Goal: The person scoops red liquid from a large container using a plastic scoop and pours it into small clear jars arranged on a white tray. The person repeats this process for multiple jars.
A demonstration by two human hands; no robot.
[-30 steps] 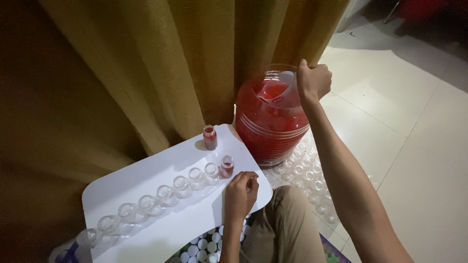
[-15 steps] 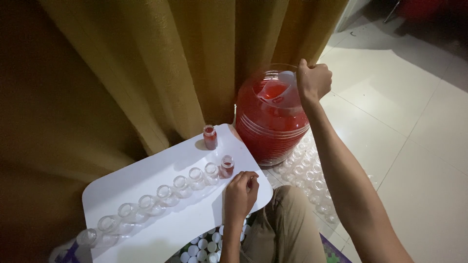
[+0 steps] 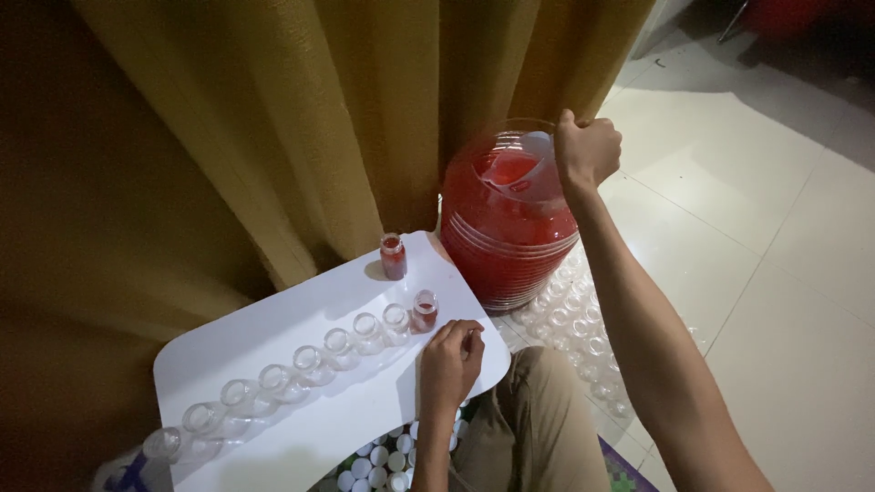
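Observation:
My right hand (image 3: 586, 149) is closed on the rim of a large clear jar (image 3: 504, 232) filled with red liquid; a clear scoop sits inside the jar's mouth. My left hand (image 3: 449, 363) rests on the white board (image 3: 273, 319) with fingers curled, beside a small vial (image 3: 425, 310) partly filled with red. A row of several clear small vials (image 3: 310, 363) runs along the board to the left. One full red vial (image 3: 393, 256) stands apart near the board's far edge.
A mustard-yellow curtain (image 3: 301, 118) hangs right behind the board and jar. Many clear vials (image 3: 583, 319) lie on the white tiled floor (image 3: 775, 273) by the jar. White caps (image 3: 378, 465) lie below the board near my knee.

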